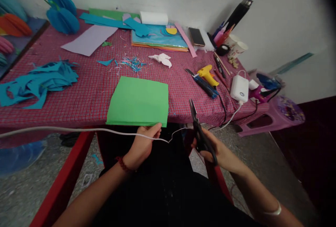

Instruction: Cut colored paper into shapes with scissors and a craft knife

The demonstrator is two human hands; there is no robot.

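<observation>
A folded green paper sheet (138,101) lies at the near edge of the table with the red checked cloth (86,90). My left hand (143,143) pinches the sheet's near edge from below, fingers closed on it. My right hand (215,150) grips black scissors (198,129), blades pointing up and away, just right of the sheet and apart from it. A white cable (78,129) runs across in front of my left hand.
Blue paper scraps (39,82) lie at the left, a lilac sheet (89,40) and stacked coloured papers (157,38) at the back. A yellow glue gun (208,74), pens, a white charger (239,89), a phone (196,36) and cups sit right. A purple stool (275,115) stands beside the table.
</observation>
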